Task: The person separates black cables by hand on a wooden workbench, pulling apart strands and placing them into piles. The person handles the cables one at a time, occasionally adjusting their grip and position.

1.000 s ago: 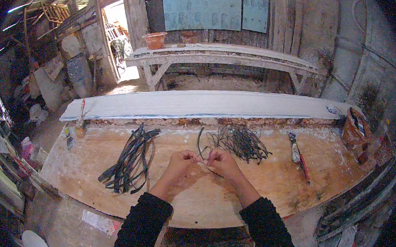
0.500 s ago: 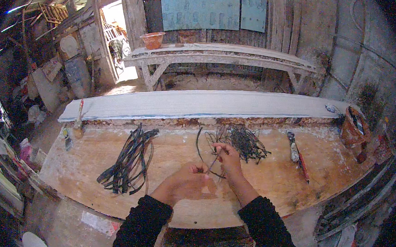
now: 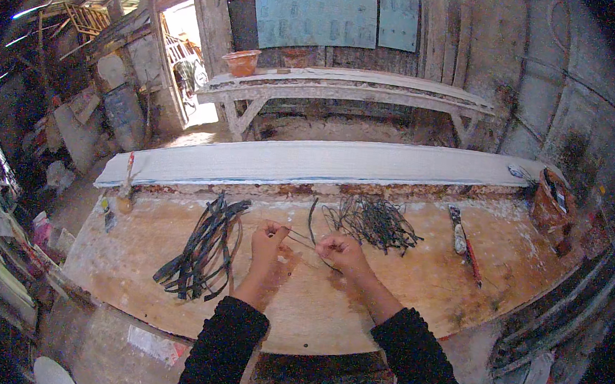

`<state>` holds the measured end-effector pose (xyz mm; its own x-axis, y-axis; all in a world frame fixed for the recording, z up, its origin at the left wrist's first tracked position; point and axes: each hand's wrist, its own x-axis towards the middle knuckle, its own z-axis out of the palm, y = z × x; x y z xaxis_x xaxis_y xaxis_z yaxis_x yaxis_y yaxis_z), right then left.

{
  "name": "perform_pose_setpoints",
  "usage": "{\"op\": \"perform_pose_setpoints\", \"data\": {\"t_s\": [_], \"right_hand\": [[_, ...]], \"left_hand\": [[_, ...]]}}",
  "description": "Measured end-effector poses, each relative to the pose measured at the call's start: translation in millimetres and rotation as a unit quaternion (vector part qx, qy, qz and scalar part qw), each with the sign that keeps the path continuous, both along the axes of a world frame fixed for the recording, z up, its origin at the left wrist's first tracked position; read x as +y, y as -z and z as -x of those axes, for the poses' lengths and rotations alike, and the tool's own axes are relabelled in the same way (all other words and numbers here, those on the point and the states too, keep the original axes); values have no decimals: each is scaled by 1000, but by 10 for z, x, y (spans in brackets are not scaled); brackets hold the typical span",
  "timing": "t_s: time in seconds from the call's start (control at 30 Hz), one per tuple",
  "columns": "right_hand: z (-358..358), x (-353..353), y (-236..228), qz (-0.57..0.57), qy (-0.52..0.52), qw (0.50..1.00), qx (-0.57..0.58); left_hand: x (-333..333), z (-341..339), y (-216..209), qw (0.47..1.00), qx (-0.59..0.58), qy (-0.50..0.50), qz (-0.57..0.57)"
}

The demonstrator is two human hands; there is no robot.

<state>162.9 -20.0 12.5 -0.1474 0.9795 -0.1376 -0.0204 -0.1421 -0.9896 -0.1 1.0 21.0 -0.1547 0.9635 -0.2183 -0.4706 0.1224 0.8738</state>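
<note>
Above the middle of the wooden board, my left hand (image 3: 269, 243) and my right hand (image 3: 344, 254) are both closed in a pinch. A thin dark strip (image 3: 301, 237) stretches between their fingertips. Behind and partly under my right hand, another black strip (image 3: 311, 217) lies on the board. To the left is a loose bundle of flat black strips (image 3: 196, 255). A tangled heap of thinner black strips (image 3: 384, 224) sits just beyond my right hand.
The wooden board (image 3: 414, 299) bears a knife-like tool (image 3: 455, 229) and a red pen-like stick (image 3: 472, 260) at right. A brown bag (image 3: 551, 202) stands at the far right corner, a brush (image 3: 127, 190) at the left. Behind runs a long white slab (image 3: 324, 161).
My left hand has moved up and away to the left, and my right hand slightly down. The thin strip is now drawn out between them. The view has shifted slightly.
</note>
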Motion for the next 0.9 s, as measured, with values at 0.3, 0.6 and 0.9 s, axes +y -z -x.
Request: {"op": "perform_pose_setpoints", "data": {"t_s": [0.3,0.6,0.9], "right_hand": [[191,-33,291,-151,-149,976,40],[87,-23,303,-190,-84,974,-90],[-284,302,346,-429,235,828,-273]], "left_hand": [[178,66,226,999,22,20,-43],[214,-98,375,984,132,76,-97],[40,-143,318,881,374,166,-236]]}}
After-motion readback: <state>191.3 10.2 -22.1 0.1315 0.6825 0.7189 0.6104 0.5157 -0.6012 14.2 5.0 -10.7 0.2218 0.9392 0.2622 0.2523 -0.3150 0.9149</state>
